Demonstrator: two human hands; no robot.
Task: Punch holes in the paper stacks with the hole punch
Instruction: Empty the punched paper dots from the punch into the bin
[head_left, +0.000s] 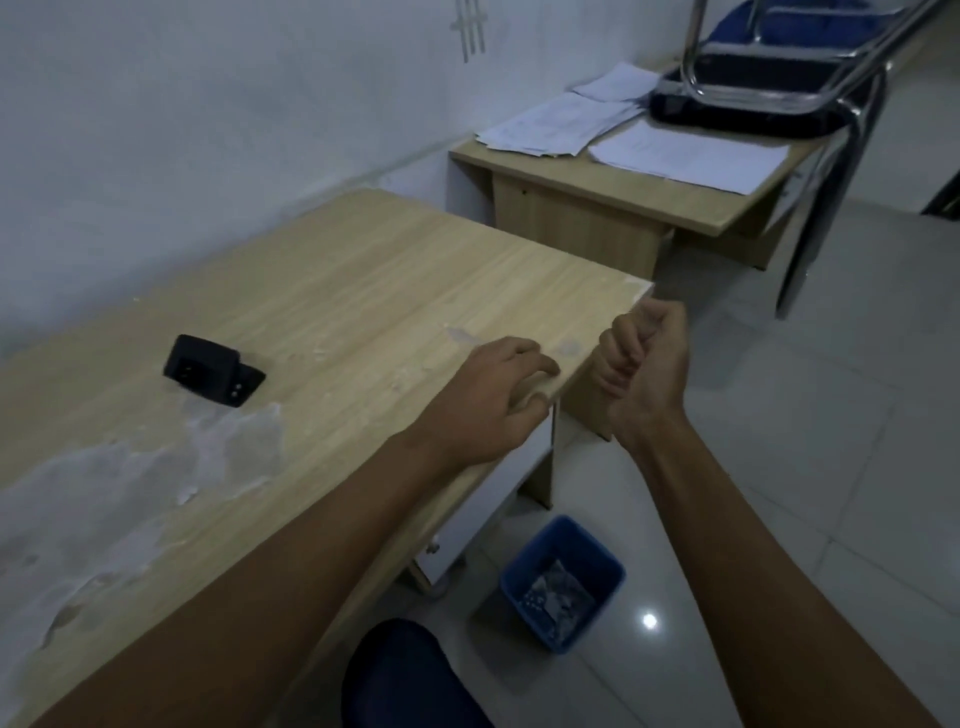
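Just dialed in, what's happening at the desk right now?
Nothing is being punched at this moment. The left hand rests on the near desk's front edge; the right hand is a closed fist just off that edge, apparently holding nothing. The hole punch sits untouched on the desk, and the paper stacks lie on the far desk.

One hole punch (214, 375), two desks (332, 291).

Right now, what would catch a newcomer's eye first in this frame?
The two bare forearms: the left hand rests on the near desk's right edge, the right hand is fisted just beyond it. The black hole punch sits alone on the desk, while the papers lie on the far desk.
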